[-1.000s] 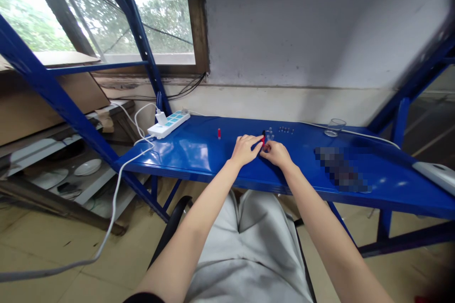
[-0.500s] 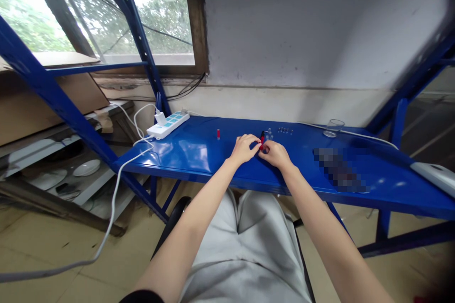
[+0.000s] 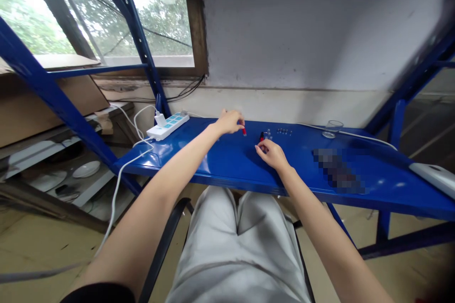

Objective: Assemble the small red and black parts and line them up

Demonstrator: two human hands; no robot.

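Note:
My left hand (image 3: 231, 122) is raised over the left-middle of the blue table (image 3: 234, 161). Its fingertips pinch a small red tube (image 3: 244, 130) with a clear lower end, which points down. Lower and to the right, my right hand (image 3: 272, 153) rests close to the tabletop with curled fingers. Just beyond those fingers a small red and black piece (image 3: 262, 136) shows, partly covered by them; any grip on it is hidden. Small clear bottles (image 3: 269, 135) stand right behind the right hand. Several tiny metallic pieces (image 3: 284, 131) are in a row farther back.
A white power strip (image 3: 168, 126) with a plug and cable lies at the table's left end. Toward the right are a clear glass (image 3: 333, 129), a blurred-out dark object (image 3: 339, 170) and a white device (image 3: 435, 177). The wall (image 3: 284, 104) closes off the back.
My left hand has left the right hand, moving left and away from me, and now has a red tube at its fingertips. The right hand has hardly moved.

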